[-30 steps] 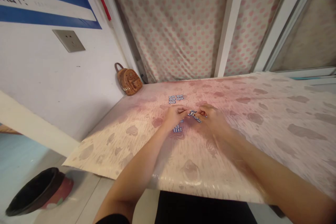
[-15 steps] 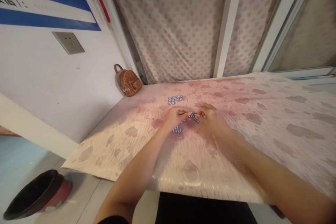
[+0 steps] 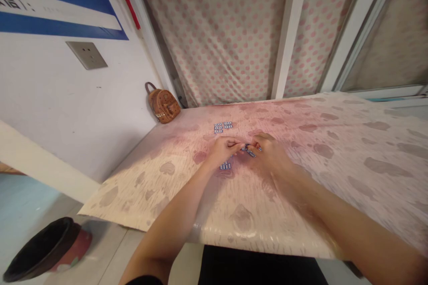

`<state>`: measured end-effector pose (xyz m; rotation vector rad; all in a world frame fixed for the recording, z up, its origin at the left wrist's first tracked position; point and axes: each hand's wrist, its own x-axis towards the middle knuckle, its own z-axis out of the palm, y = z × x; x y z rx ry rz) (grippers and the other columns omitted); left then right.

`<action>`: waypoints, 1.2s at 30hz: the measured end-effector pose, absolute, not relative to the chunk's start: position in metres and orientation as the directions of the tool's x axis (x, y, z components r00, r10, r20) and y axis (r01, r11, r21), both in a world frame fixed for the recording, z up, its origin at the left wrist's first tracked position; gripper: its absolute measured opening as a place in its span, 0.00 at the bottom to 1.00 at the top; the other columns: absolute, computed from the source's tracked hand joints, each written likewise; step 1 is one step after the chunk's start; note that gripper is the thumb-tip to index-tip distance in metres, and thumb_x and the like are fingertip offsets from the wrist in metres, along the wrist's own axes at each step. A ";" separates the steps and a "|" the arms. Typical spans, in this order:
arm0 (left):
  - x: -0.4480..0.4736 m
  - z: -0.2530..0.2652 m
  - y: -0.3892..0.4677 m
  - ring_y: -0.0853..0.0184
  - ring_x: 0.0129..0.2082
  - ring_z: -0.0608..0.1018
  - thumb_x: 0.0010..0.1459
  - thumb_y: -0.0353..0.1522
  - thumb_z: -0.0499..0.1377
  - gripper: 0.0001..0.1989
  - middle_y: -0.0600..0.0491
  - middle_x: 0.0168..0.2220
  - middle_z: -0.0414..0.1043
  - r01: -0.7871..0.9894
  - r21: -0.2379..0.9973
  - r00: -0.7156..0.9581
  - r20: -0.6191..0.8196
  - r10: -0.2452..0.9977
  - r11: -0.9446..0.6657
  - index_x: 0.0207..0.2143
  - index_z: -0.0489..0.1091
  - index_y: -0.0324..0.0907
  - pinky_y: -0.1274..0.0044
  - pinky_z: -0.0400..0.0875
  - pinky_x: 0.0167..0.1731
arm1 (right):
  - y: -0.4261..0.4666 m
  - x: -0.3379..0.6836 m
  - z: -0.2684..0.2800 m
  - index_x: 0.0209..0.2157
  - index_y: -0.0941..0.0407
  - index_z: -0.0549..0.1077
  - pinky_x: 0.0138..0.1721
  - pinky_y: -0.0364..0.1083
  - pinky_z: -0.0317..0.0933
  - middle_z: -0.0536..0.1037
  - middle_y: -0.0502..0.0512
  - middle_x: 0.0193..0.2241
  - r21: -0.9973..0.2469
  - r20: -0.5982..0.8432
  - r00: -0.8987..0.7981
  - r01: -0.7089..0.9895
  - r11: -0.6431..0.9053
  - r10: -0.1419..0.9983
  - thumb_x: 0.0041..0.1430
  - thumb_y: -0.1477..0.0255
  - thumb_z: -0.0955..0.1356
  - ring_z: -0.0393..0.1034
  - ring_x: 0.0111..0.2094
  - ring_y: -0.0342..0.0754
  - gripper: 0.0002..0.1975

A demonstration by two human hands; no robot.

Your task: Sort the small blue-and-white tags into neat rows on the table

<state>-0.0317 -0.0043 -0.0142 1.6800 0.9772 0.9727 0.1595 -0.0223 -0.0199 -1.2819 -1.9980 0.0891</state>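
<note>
Over the middle of the table, my left hand (image 3: 224, 149) pinches the left end of a small blue-and-white striped piece (image 3: 250, 153). From the other side, my right hand (image 3: 270, 152) has its thumb and fingers closed on the same piece. Fingers cover much of it, and its exact kind is too small to make out. Just below my left hand lies a similar striped piece (image 3: 225, 166) on the tablecloth, partly hidden by that hand. Farther back, two more such pieces, one at the left (image 3: 218, 128) and one at the right (image 3: 228, 125), lie side by side.
A patterned plastic cloth covers the table (image 3: 180, 196). A small brown backpack-shaped bag (image 3: 164, 106) leans at the back left corner by the wall. Behind the table hangs a dotted curtain (image 3: 227, 35). A dark-rimmed bucket (image 3: 72, 249) stands on the floor at the left.
Both hands stay in nearly the same place. The fingers have shifted slightly on the striped piece, and a little less of it shows between them.
</note>
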 end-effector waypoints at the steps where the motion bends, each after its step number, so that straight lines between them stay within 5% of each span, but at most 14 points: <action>1: -0.031 -0.014 -0.005 0.67 0.29 0.79 0.53 0.44 0.67 0.15 0.49 0.28 0.79 0.175 0.953 0.367 0.171 0.915 -0.248 0.33 0.79 0.40 0.79 0.69 0.28 | -0.022 0.160 -0.020 0.24 0.53 0.63 0.34 0.47 0.55 0.71 0.55 0.30 -0.428 0.549 -0.223 0.753 0.500 0.805 0.60 0.73 0.66 0.66 0.33 0.50 0.11; 6: -0.029 -0.014 -0.005 0.68 0.27 0.79 0.50 0.42 0.69 0.15 0.49 0.27 0.79 0.141 0.966 0.339 0.158 0.927 -0.217 0.31 0.79 0.39 0.80 0.68 0.27 | -0.020 0.160 -0.022 0.25 0.53 0.63 0.33 0.47 0.56 0.72 0.55 0.30 -0.467 0.558 -0.190 0.733 0.495 0.808 0.60 0.69 0.65 0.67 0.32 0.50 0.10; 11: -0.031 -0.013 -0.001 0.68 0.29 0.80 0.51 0.42 0.68 0.15 0.48 0.30 0.80 0.064 0.977 0.299 0.174 0.938 -0.201 0.31 0.78 0.38 0.80 0.70 0.27 | -0.017 0.161 -0.024 0.40 0.52 0.67 0.30 0.46 0.57 0.72 0.51 0.28 -0.627 0.487 -0.095 0.654 0.423 0.868 0.57 0.66 0.68 0.68 0.29 0.49 0.10; 16: -0.032 -0.011 0.000 0.67 0.29 0.81 0.50 0.41 0.69 0.15 0.48 0.30 0.80 0.025 0.990 0.241 0.127 0.962 -0.137 0.31 0.77 0.37 0.80 0.71 0.28 | -0.017 0.162 -0.022 0.49 0.52 0.69 0.35 0.47 0.61 0.74 0.53 0.33 -0.557 0.503 -0.230 0.650 0.517 0.833 0.57 0.69 0.69 0.70 0.33 0.50 0.18; 24: -0.031 -0.009 -0.001 0.68 0.29 0.81 0.49 0.43 0.70 0.18 0.47 0.31 0.80 -0.009 0.996 0.286 0.092 0.954 -0.094 0.32 0.77 0.35 0.80 0.72 0.29 | -0.021 0.160 -0.017 0.41 0.53 0.74 0.32 0.45 0.58 0.74 0.52 0.30 -0.519 0.506 -0.286 0.653 0.552 0.814 0.60 0.71 0.65 0.68 0.29 0.47 0.09; 28: -0.030 -0.010 -0.002 0.69 0.28 0.80 0.49 0.41 0.70 0.16 0.48 0.30 0.80 -0.032 0.995 0.250 0.100 0.963 -0.095 0.32 0.77 0.36 0.81 0.71 0.28 | -0.020 0.158 -0.022 0.43 0.54 0.72 0.30 0.44 0.58 0.73 0.49 0.26 -0.654 0.471 -0.199 0.575 0.492 0.859 0.58 0.68 0.66 0.67 0.26 0.46 0.11; 32: -0.029 -0.011 -0.002 0.68 0.29 0.81 0.52 0.39 0.69 0.14 0.47 0.32 0.81 -0.039 0.994 0.215 0.106 0.971 -0.100 0.33 0.78 0.36 0.81 0.71 0.28 | -0.019 0.156 -0.023 0.34 0.54 0.71 0.29 0.44 0.61 0.74 0.50 0.23 -0.843 0.361 -0.158 0.367 0.394 0.919 0.60 0.65 0.63 0.69 0.24 0.45 0.09; 36: -0.028 -0.014 0.000 0.68 0.29 0.81 0.53 0.38 0.68 0.13 0.47 0.31 0.81 -0.036 0.994 0.198 0.110 0.974 -0.105 0.33 0.78 0.36 0.81 0.72 0.28 | -0.019 0.155 -0.021 0.32 0.55 0.72 0.31 0.45 0.66 0.78 0.53 0.25 -0.907 0.294 -0.143 0.271 0.323 0.945 0.60 0.65 0.63 0.73 0.25 0.46 0.10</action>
